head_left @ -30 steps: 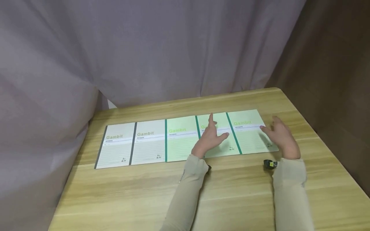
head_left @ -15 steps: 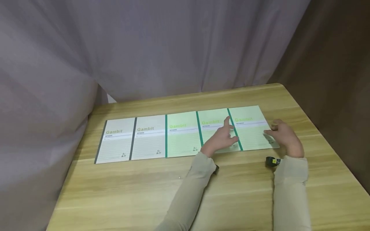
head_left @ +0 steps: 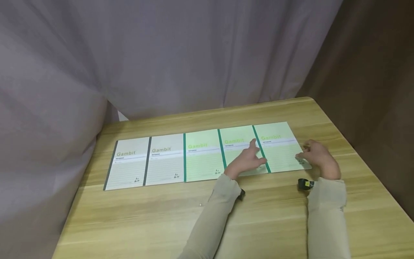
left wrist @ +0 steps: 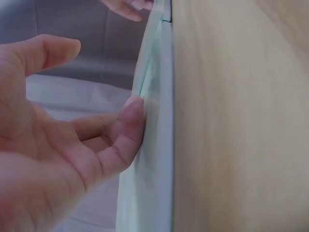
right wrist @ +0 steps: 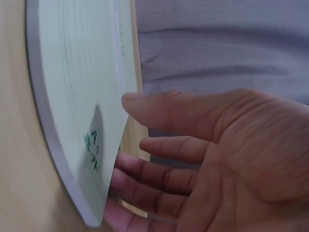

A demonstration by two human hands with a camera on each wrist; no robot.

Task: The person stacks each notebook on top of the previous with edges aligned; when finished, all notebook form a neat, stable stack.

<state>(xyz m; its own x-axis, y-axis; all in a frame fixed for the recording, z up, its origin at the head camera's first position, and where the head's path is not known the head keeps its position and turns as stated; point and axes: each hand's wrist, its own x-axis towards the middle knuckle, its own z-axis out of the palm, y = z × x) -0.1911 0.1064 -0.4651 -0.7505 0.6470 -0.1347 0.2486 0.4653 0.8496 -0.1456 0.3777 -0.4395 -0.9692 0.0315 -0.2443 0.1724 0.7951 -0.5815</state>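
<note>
5 notebooks line the desk (head_left: 291, 230); both hands bracket the rightmost notebook (head_left: 278, 151) near the desk's right edge: left hand (head_left: 247, 162) touches its left side with loosely spread fingers, right hand (head_left: 318, 154) slips curled fingertips under its right edge, not yet lifted.

A light wooden table (head_left: 136, 216) with pale grain stands against grey-lilac curtains (head_left: 181, 54) hanging in soft folds across the back and left. A brown panel (head_left: 375, 72), possibly a wall or fabric, closes the right side. Even, diffuse light falls throughout.
</note>
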